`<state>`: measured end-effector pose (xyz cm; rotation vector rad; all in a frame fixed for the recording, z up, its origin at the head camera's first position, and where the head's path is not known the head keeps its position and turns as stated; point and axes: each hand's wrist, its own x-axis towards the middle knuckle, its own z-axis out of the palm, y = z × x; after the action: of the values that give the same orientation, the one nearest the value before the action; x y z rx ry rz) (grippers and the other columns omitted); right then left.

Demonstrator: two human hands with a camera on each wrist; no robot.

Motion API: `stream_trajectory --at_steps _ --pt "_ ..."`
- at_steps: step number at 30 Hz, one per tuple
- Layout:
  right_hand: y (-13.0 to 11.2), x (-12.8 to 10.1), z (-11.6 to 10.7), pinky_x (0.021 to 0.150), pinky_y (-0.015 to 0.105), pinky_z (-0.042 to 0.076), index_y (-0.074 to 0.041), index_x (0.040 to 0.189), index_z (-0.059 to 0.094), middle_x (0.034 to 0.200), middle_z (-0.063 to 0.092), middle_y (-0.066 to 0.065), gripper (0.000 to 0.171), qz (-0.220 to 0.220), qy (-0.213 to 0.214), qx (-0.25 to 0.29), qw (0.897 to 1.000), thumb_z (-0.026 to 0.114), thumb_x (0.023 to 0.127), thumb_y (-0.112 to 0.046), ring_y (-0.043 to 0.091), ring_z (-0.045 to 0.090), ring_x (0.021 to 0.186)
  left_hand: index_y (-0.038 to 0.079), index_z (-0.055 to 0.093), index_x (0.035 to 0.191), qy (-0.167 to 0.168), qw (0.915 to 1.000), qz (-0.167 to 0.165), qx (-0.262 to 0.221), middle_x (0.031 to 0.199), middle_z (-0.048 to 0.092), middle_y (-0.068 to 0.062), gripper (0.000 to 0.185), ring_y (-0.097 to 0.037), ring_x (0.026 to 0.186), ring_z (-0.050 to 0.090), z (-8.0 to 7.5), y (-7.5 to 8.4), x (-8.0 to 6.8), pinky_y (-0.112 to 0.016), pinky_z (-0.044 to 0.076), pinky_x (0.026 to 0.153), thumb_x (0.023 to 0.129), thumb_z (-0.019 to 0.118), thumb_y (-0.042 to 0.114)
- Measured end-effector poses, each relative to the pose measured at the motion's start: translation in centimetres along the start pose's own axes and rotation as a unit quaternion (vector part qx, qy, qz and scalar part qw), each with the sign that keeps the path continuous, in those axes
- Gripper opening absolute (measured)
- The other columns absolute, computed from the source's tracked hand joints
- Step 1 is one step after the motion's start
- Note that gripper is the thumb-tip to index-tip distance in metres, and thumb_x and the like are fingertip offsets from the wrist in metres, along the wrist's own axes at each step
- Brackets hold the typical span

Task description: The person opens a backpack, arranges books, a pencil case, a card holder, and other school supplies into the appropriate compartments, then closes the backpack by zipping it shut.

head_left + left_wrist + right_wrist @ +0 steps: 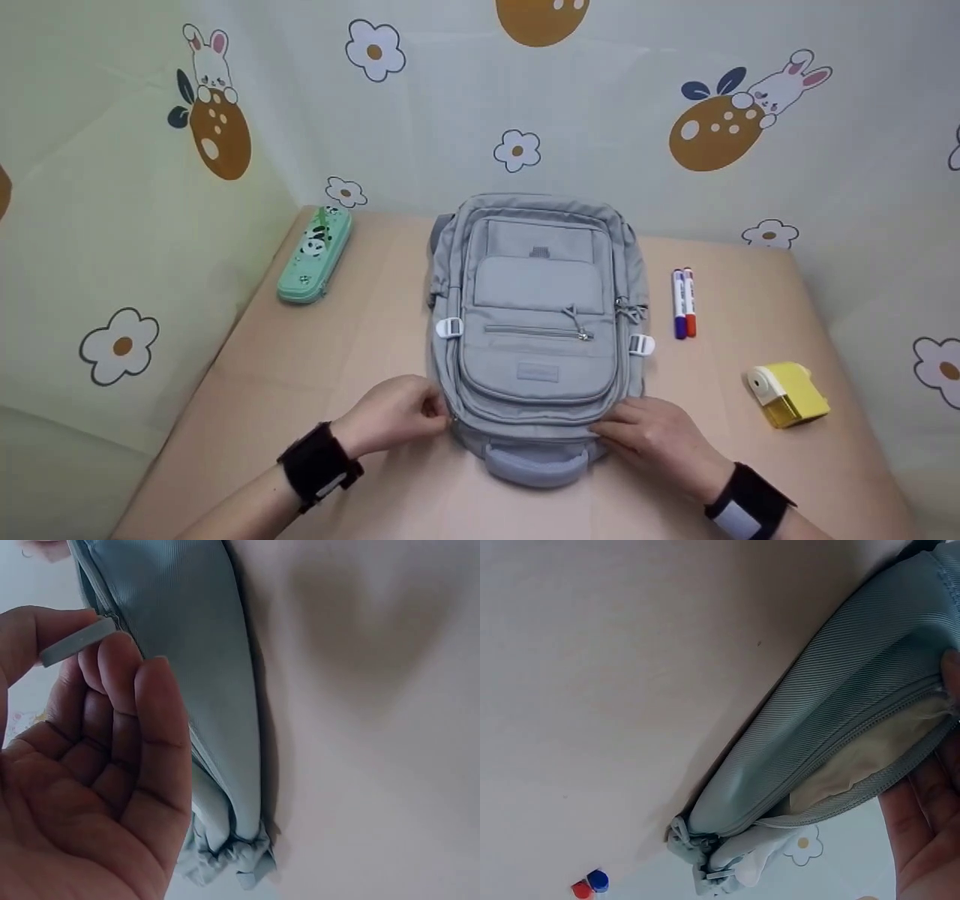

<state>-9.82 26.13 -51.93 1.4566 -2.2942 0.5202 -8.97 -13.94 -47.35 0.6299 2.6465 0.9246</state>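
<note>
- The smooth beige tabletop [337, 360] is hemmed at the back and left by a pale cloth backdrop [112, 247] printed with flowers and rabbits; bare surface lies on both sides of the bag
- A grey ribbed-fabric backpack [536, 315] lies flat in the middle, front pockets up, its padded carry handle [536, 465] towards the person; the right wrist view alone shows a zip gaping on a cream lining
- A mint-green oblong pencil case with a panda print [315, 255] sits well apart at the far left
- The left hand [397, 416] is at the bag's near left corner; the left wrist view shows it pinching a flat grey zip pull [75, 643] between thumb and curled fingers (the head view hides this)
- The right hand [660, 439] rests on the near right corner, fingers fairly straight against the fabric
- A boxy yellow plastic sharpener [787, 394] stands near the right edge
- Two slim marker pens, blue-capped and red-capped [683, 304], lie side by side to the bag's right
</note>
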Motion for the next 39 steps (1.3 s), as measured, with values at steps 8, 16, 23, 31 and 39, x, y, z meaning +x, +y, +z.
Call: stream_trajectory --at_steps 8,16,23,31,39 --pt "0.0 -0.2 0.2 0.074 0.032 0.054 -0.017 0.108 0.079 0.108 0.073 -0.004 0.029 0.004 0.013 -0.007 1.000 0.082 0.080 -0.013 0.016 0.069 0.095 0.021 0.070 0.075 0.000 0.9995 0.027 0.018 0.067 0.057 0.018 0.008 -0.001 0.061 0.050 1.3 2.4 0.3 -0.024 0.044 0.058 0.081 0.074 0.017" --pt "-0.1 -0.2 0.3 0.072 0.031 0.054 -0.017 0.106 0.080 0.105 0.072 -0.006 0.030 0.013 0.013 -0.007 1.000 0.086 0.078 -0.011 0.014 0.069 0.091 0.021 0.072 0.076 0.000 0.9968 0.068 0.041 0.066 0.056 0.021 0.008 0.001 0.060 0.049 2.9 4.6 1.4 -0.020 0.041 0.055 0.080 0.073 0.015" --pt "-0.1 -0.3 0.4 0.072 0.030 0.054 -0.017 0.106 0.079 0.104 0.072 -0.007 0.024 0.014 0.016 -0.007 1.000 0.081 0.082 -0.015 0.013 0.068 0.090 0.020 0.069 0.074 -0.013 0.9942 0.091 0.055 0.064 0.052 0.019 0.008 0.000 0.058 0.048 3.3 5.3 2.1 -0.018 0.039 0.053 0.077 0.071 0.013" --pt "0.2 -0.7 -0.3 0.083 0.033 0.055 -0.018 0.114 0.078 0.112 0.073 -0.006 0.030 0.048 -0.023 0.030 0.998 0.083 0.084 -0.017 0.015 0.068 0.102 0.020 0.071 0.075 -0.011 0.9944 0.090 0.055 0.065 0.056 0.019 0.006 0.001 0.060 0.049 3.2 5.1 1.9 -0.018 0.041 0.054 0.077 0.072 0.015" --pt "2.2 -1.8 -1.2 0.092 0.036 0.051 -0.016 0.110 0.077 0.113 0.071 -0.003 0.032 0.052 0.010 0.029 0.998 0.085 0.080 -0.013 0.020 0.067 0.107 0.022 0.069 0.073 -0.018 0.9950 0.079 0.059 0.063 0.053 0.020 0.010 0.000 0.059 0.048 3.1 4.9 1.7 -0.020 0.040 0.053 0.077 0.071 0.012"
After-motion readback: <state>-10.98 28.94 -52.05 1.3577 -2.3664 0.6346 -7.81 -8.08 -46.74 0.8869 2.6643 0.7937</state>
